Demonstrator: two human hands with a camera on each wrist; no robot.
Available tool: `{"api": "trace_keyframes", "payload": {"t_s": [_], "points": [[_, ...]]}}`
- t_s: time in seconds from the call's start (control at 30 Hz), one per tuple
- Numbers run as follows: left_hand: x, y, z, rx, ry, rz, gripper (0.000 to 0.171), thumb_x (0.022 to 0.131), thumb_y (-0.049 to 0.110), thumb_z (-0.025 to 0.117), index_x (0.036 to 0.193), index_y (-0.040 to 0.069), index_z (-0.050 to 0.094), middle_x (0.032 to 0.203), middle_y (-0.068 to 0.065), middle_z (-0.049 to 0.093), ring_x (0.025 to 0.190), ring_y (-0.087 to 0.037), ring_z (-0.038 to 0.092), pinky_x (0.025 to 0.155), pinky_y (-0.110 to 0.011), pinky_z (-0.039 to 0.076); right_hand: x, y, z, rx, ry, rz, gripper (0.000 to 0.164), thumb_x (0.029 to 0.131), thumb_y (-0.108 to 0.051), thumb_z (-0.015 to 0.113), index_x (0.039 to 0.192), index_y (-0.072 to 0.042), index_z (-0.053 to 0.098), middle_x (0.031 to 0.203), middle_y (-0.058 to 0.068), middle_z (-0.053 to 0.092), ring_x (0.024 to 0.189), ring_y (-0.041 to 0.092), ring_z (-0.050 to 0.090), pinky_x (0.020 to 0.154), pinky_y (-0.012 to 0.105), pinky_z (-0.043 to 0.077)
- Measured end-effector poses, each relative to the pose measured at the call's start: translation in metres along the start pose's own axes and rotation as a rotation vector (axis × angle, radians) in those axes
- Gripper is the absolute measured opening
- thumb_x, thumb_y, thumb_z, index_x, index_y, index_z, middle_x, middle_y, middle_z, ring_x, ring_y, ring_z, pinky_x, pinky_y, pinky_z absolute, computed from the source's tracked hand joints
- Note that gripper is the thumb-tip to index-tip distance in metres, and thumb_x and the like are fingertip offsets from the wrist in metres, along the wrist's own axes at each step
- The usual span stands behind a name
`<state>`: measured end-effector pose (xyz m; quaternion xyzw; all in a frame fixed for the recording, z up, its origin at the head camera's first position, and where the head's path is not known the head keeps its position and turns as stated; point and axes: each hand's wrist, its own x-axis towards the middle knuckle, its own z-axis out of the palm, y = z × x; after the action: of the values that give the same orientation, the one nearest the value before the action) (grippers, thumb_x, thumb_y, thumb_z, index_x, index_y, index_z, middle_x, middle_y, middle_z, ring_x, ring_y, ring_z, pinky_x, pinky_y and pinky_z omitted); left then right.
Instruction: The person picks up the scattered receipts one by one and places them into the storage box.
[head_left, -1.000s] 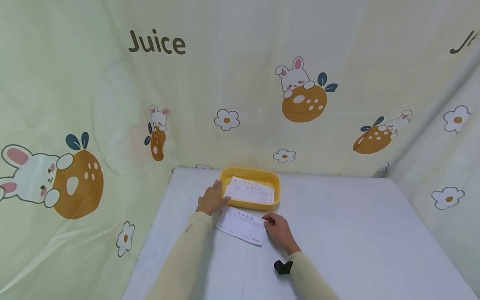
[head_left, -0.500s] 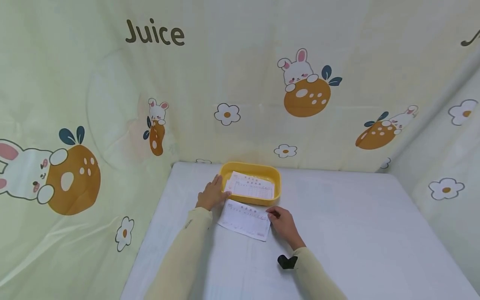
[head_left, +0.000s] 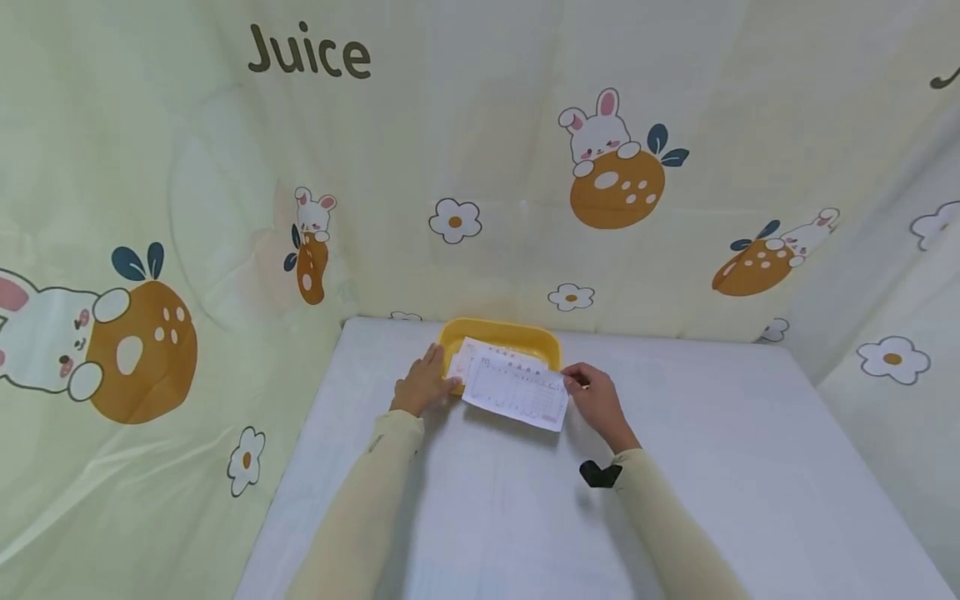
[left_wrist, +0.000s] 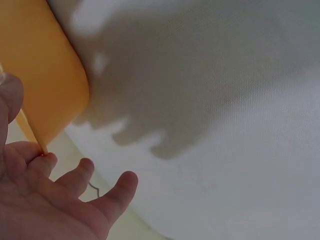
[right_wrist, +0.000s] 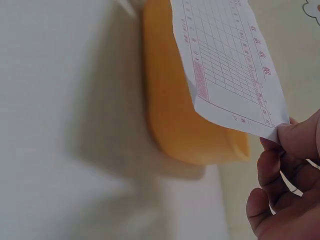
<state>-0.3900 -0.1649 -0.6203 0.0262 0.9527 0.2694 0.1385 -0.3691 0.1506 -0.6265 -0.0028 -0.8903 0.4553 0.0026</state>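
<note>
1. Right now your right hand [head_left: 596, 398] pinches the right-hand corner of a printed paper form [head_left: 517, 396] between thumb and curled fingers [right_wrist: 295, 137], with nothing else in its hold
2. From that pinch the form stretches away to your left, lifted off the white table [head_left: 720, 467] and hanging over the near rim of the yellow tray [head_left: 501, 335]; in the right wrist view the sheet [right_wrist: 225, 65] floats above the tray's outer wall [right_wrist: 175, 120], apart from it
3. Just beyond the held form, a second form [head_left: 480, 354] lies inside the tray, partly hidden by the one you hold
4. Your left hand [head_left: 423, 390] rests against the tray's left end, on the far side of the form from your pinch; in the left wrist view its fingers [left_wrist: 75, 177] are loosely spread, and the ones nearest the tray touch its edge [left_wrist: 35, 90]
5. That left hand grips nothing that shows; it only touches the tray
6. Behind your right wrist a small black device [head_left: 600, 473] sits on the sleeve
</note>
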Motion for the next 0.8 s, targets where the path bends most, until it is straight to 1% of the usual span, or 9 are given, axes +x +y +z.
{"api": "trace_keyframes", "payload": {"t_s": [0.2, 0.33, 0.43, 0.53, 0.63, 0.7, 0.8], "points": [[0.001, -0.002, 0.000, -0.004, -0.010, -0.028, 0.083, 0.109, 0.042, 0.061, 0.173, 0.010, 0.019, 0.179, -0.007, 0.015, 0.159, -0.037, 0.027, 0.117, -0.071, 0.032, 0.032, -0.020, -0.017, 0.018, 0.038, -0.047, 0.021, 0.110, -0.003, 0.054, 0.123, 0.006, 0.067, 0.115, 0.022, 0.067, 0.103, 0.034, 0.057, 0.088, 0.042, 0.049], [0.002, -0.003, 0.001, -0.012, -0.012, -0.037, 0.083, 0.109, 0.043, 0.062, 0.173, 0.011, 0.019, 0.179, -0.006, 0.015, 0.159, -0.036, 0.028, 0.117, -0.071, 0.033, 0.048, -0.032, -0.019, 0.028, 0.054, -0.059, 0.022, 0.110, -0.004, 0.054, 0.124, 0.007, 0.067, 0.116, 0.023, 0.067, 0.103, 0.034, 0.059, 0.089, 0.043, 0.050], [0.003, -0.004, 0.002, -0.008, -0.018, -0.045, 0.084, 0.109, 0.044, 0.061, 0.173, 0.013, 0.018, 0.179, -0.004, 0.015, 0.159, -0.035, 0.028, 0.117, -0.070, 0.033, 0.059, -0.040, -0.017, 0.025, 0.049, -0.057, 0.023, 0.111, -0.005, 0.053, 0.126, 0.007, 0.066, 0.118, 0.023, 0.067, 0.104, 0.035, 0.059, 0.092, 0.044, 0.052], [0.004, -0.005, 0.002, -0.008, -0.010, -0.046, 0.083, 0.109, 0.044, 0.061, 0.173, 0.014, 0.019, 0.179, -0.003, 0.016, 0.158, -0.034, 0.029, 0.116, -0.070, 0.034, 0.068, -0.047, -0.013, 0.024, 0.042, -0.047, 0.024, 0.111, -0.005, 0.053, 0.126, 0.008, 0.066, 0.118, 0.024, 0.066, 0.105, 0.036, 0.058, 0.094, 0.045, 0.052], [0.003, -0.004, 0.002, -0.011, 0.003, -0.046, 0.082, 0.108, 0.043, 0.062, 0.173, 0.014, 0.021, 0.179, -0.003, 0.018, 0.158, -0.033, 0.031, 0.115, -0.070, 0.035, 0.076, -0.052, -0.009, 0.015, 0.030, -0.018, 0.024, 0.111, -0.005, 0.053, 0.125, 0.008, 0.066, 0.117, 0.023, 0.065, 0.103, 0.036, 0.057, 0.093, 0.043, 0.052], [0.003, -0.004, 0.002, -0.025, 0.008, -0.048, 0.082, 0.108, 0.043, 0.062, 0.173, 0.015, 0.021, 0.179, -0.003, 0.018, 0.158, -0.033, 0.031, 0.115, -0.070, 0.034, 0.079, -0.054, -0.007, 0.009, 0.019, 0.005, 0.024, 0.110, -0.006, 0.053, 0.125, 0.008, 0.066, 0.117, 0.023, 0.064, 0.103, 0.035, 0.057, 0.092, 0.042, 0.052], [0.003, -0.003, 0.004, -0.059, -0.001, -0.056, 0.082, 0.108, 0.042, 0.062, 0.173, 0.016, 0.020, 0.179, -0.002, 0.017, 0.158, -0.033, 0.029, 0.117, -0.070, 0.032, 0.081, -0.056, -0.004, -0.001, 0.009, 0.032, 0.025, 0.110, -0.005, 0.052, 0.125, 0.008, 0.066, 0.116, 0.023, 0.064, 0.102, 0.035, 0.057, 0.090, 0.042, 0.052]]}}
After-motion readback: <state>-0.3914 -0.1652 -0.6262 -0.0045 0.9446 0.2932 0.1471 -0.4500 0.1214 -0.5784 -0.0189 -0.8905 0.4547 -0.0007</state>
